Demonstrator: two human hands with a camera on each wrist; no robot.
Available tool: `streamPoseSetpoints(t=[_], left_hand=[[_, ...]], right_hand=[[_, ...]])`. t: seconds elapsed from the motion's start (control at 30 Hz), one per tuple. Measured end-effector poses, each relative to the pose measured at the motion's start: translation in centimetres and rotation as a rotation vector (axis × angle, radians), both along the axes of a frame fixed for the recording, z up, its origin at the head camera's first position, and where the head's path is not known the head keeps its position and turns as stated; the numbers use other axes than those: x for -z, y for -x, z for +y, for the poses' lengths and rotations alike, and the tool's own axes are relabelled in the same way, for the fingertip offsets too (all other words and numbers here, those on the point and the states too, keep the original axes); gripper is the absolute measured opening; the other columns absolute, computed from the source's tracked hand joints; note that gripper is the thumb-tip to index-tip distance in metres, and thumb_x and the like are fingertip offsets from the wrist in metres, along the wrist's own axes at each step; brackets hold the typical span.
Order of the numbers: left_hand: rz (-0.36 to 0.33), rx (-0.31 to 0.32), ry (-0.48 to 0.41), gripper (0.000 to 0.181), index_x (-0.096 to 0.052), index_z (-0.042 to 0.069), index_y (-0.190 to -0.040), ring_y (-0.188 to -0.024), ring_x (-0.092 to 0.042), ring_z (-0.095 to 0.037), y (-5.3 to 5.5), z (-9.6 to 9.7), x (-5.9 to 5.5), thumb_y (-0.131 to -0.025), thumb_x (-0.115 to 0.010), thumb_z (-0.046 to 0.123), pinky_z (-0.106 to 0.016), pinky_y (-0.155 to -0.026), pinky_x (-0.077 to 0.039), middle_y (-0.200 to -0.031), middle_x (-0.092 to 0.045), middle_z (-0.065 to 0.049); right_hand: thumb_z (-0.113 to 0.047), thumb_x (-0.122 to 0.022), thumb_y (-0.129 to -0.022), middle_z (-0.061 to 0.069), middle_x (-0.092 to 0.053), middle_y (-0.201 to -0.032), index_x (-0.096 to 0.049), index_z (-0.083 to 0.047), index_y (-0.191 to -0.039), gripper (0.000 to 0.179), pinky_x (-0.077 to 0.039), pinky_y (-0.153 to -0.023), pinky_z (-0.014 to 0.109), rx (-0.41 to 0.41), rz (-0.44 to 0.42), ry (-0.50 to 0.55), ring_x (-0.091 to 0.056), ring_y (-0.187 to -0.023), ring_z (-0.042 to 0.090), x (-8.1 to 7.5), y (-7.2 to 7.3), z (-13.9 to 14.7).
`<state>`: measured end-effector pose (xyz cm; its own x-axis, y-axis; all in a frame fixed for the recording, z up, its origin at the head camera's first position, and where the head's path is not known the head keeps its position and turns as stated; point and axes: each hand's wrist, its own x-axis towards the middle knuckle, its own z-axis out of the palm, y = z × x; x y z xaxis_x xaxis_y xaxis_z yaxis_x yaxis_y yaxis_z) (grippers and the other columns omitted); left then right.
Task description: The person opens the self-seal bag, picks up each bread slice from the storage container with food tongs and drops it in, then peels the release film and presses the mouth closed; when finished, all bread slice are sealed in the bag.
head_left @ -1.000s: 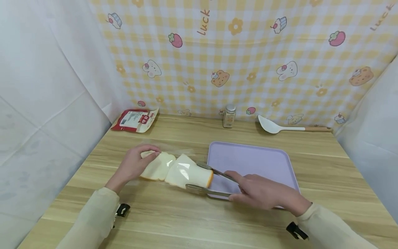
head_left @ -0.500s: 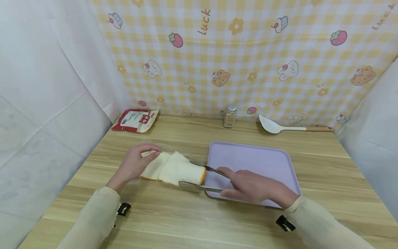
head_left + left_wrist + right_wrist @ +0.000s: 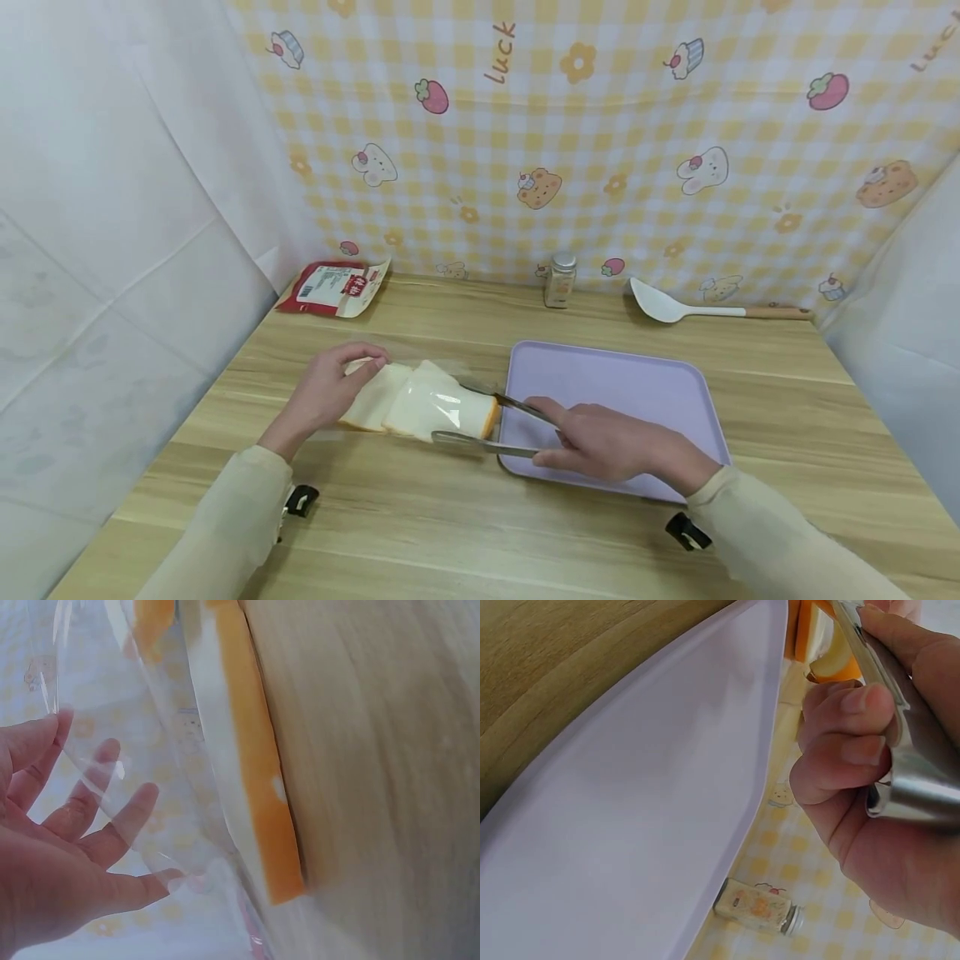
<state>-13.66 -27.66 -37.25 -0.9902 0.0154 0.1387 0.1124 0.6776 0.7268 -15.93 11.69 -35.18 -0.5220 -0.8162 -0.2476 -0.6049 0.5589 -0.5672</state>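
Note:
In the head view, two slices of white bread lie side by side on the wooden table inside a clear plastic bag (image 3: 161,724). My left hand (image 3: 324,390) pinches the bag's edge between thumb and index finger, beside the left slice (image 3: 367,410); the other fingers are spread behind the film. My right hand (image 3: 611,442) grips metal tongs (image 3: 513,451), whose two arms reach left on either side of the right slice (image 3: 423,408). That slice overlaps the left one, its orange crust facing the right hand. The right wrist view shows fingers curled round the tongs (image 3: 926,776).
A lilac tray (image 3: 600,371) lies under and behind the right hand. Along the back stand or lie a red-and-cream food packet (image 3: 322,289), a small seasoning jar (image 3: 560,285) and a white spatula (image 3: 663,307) with a wooden handle. A checked cloth (image 3: 480,167) hangs behind the table.
The right hand and tongs have moved left, and the right slice has shifted left with them, onto the other slice's edge. The left hand has kept its place.

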Motion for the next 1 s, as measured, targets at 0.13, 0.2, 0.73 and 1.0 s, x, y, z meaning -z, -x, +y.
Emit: streamPoseSetpoints(t=[0.13, 0.2, 0.73, 1.0], left_hand=[[-0.006, 0.029, 0.009, 0.021, -0.077, 0.007, -0.119, -0.131, -0.062, -0.04, 0.0, 0.1, 0.1, -0.106, -0.065, 0.019, -0.063, -0.112, -0.046, -0.132, -0.072, -0.017], [-0.014, 0.044, 0.013, 0.023, -0.076, 0.008, -0.122, -0.134, -0.061, -0.039, 0.0, 0.2, 0.0, -0.106, -0.066, 0.02, -0.063, -0.113, -0.045, -0.134, -0.072, -0.016], [0.016, 0.155, 0.047, 0.009, -0.081, 0.013, -0.102, -0.132, -0.06, -0.039, 0.0, 1.3, -0.4, -0.099, -0.073, 0.011, -0.061, -0.113, -0.044, -0.132, -0.072, -0.014], [0.03, 0.129, 0.025, 0.009, -0.08, 0.011, -0.101, -0.133, -0.059, -0.04, 0.0, 1.2, -0.3, -0.1, -0.072, 0.011, -0.062, -0.113, -0.044, -0.132, -0.072, -0.016]], right_hand=[[-0.049, -0.056, -0.108, -0.015, -0.043, -0.057, -0.029, -0.01, -0.163, 0.073, -0.042, -0.06, 0.022, -0.009, -0.003, 0.012, -0.037, -0.05, 0.0, 0.0, -0.1, -0.4], [-0.049, -0.057, -0.108, -0.016, -0.044, -0.057, -0.029, -0.011, -0.164, 0.073, -0.043, -0.06, 0.022, -0.01, -0.003, 0.01, -0.037, -0.051, 0.0, 0.1, -0.1, -0.5], [-0.051, -0.056, -0.108, -0.016, -0.045, -0.058, -0.028, -0.012, -0.164, 0.074, -0.045, -0.063, 0.022, -0.015, 0.0, 0.022, -0.039, -0.052, -0.001, 0.3, -0.3, -1.0], [-0.049, -0.055, -0.109, -0.016, -0.043, -0.056, -0.027, -0.01, -0.164, 0.073, -0.045, -0.064, 0.022, -0.037, 0.006, 0.03, -0.038, -0.05, -0.001, 0.3, -0.3, -1.2]])
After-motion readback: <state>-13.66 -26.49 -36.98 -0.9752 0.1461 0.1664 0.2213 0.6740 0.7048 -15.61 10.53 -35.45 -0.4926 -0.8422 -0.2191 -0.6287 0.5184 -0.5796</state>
